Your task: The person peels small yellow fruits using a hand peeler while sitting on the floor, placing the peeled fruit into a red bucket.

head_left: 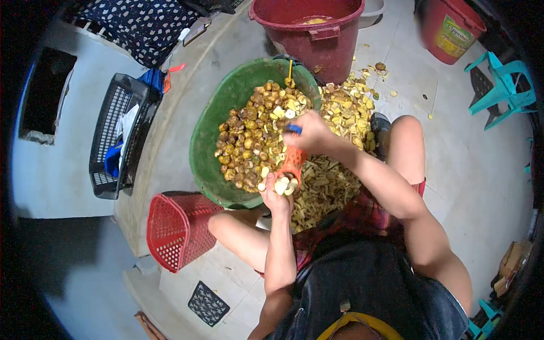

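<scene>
My left hand [276,199] is closed around several pale, cut pieces [286,185] at the near rim of a big green tub [205,164]. Just above it, my right hand [309,135] is closed on a tool with a blue handle [293,129]; its working end is hidden or blurred. Between the two hands shows an orange perforated piece [293,161], whose kind I cannot make out. Small round yellow-brown fruits or nuts [241,144] fill much of the tub, with pale cut pieces among them on the right side.
Yellow peelings [348,107] and shreds [323,190] heap beside the tub, between my legs. A large red bucket [334,51] stands behind. A red perforated basket [170,232] lies at left, below a black crate [107,164]. Turquoise stools [501,85] and another red bucket [453,28] are far right.
</scene>
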